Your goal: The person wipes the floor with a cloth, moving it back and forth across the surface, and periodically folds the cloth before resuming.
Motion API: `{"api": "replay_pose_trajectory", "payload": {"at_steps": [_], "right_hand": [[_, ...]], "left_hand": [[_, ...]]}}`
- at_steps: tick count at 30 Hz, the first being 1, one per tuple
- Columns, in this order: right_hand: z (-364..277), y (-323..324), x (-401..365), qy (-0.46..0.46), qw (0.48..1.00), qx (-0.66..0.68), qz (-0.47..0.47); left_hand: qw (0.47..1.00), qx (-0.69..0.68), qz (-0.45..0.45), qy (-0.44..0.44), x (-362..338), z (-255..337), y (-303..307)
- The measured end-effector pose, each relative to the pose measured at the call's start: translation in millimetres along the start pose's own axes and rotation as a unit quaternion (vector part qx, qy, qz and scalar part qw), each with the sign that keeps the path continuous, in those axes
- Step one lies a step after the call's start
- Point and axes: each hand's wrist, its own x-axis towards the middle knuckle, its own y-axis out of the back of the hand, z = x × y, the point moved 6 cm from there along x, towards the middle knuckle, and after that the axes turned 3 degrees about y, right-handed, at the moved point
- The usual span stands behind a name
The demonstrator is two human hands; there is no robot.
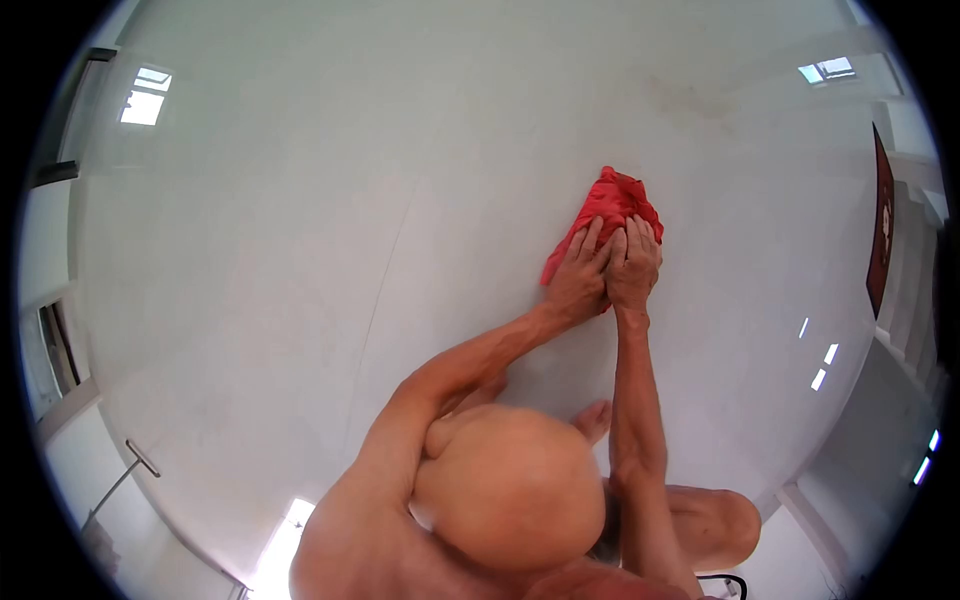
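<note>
A crumpled red cloth (620, 187) lies on the pale, glossy floor (300, 200) in front of me. My left hand (580, 278) rests on the cloth's near left part, its fingers stretched forward and slightly apart. Right beside it, touching it, my right hand (633, 265) presses down with bent fingers over the right part of the cloth. A small tip of red fabric shows below the hands. The fabric under both palms is hidden, as is most of the left thumb.
My bent knee (510, 480) and a bare foot (593, 422) are close behind the hands. A dark red mat or panel (880, 225) is at the far right. A T-shaped handle (142, 458) shows at lower left. Windows reflect on the floor.
</note>
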Motion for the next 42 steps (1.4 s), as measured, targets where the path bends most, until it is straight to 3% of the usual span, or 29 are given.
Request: {"api": "replay_pose_trajectory", "payload": {"at_steps": [6, 9, 11, 16, 18, 21, 22, 23, 24, 25, 26, 27, 28, 31, 34, 36, 39, 42], "right_hand": [[9, -3, -57, -0.104, 0.993, 0.009, 0.057], [11, -8, -59, -0.122, 0.990, 0.008, 0.065], [-1, -8, -48, -0.135, 0.988, -0.031, 0.068], [-19, -34, -8, -0.071, 0.996, -0.023, 0.047], [-54, -51, 15, -0.011, 0.999, -0.018, 0.037], [-142, -85, 42, 0.121, 0.992, 0.000, 0.045], [-179, -91, 42, 0.156, 0.986, 0.010, 0.057], [-215, -98, 42, 0.168, 0.984, 0.048, -0.034], [-249, -107, 31, 0.204, 0.977, 0.040, -0.044], [-277, -118, 16, 0.214, 0.969, 0.040, -0.120], [-296, -137, -1, 0.205, 0.969, 0.051, -0.131], [-313, -149, -20, 0.217, 0.961, 0.027, -0.169], [-323, -148, -38, 0.241, 0.955, 0.012, -0.170], [-319, -142, -49, 0.271, 0.949, 0.031, -0.156], [-316, -137, -43, 0.298, 0.938, -0.034, -0.173], [-299, -133, -26, 0.245, 0.958, 0.011, -0.147], [-231, -93, -2, 0.185, 0.971, -0.001, -0.151], [-135, -77, -14, 0.102, 0.994, -0.019, -0.021]], "left_hand": [[0.993, -0.009, -0.081, -0.091, -33, 0, -11], [0.994, 0.000, -0.036, -0.103, -32, 1, -4], [0.995, -0.011, -0.055, -0.085, -34, 5, -6], [0.999, -0.032, -0.044, -0.007, -12, -25, 10], [0.997, -0.046, -0.041, 0.052, -4, -50, 39], [0.992, 0.049, 0.015, 0.114, -27, -117, 70], [0.968, -0.154, 0.027, 0.198, -42, -138, 81], [0.864, -0.417, 0.092, 0.268, -59, -158, 92], [0.730, -0.581, 0.179, 0.312, -78, -176, 102], [0.684, -0.627, 0.207, 0.309, -96, -177, 121], [0.916, -0.258, 0.115, 0.283, -116, -172, 146], [0.950, 0.187, 0.085, 0.237, -139, -165, 172], [0.934, 0.219, 0.054, 0.278, -148, -156, 179], [0.931, 0.193, 0.079, 0.299, -153, -147, 179], [0.939, 0.144, 0.104, 0.293, -139, -143, 164], [0.944, 0.117, 0.110, 0.287, -126, -143, 155], [0.963, 0.044, 0.054, 0.260, -102, -133, 104], [0.967, -0.106, 0.016, 0.230, -82, -100, 44]]}}
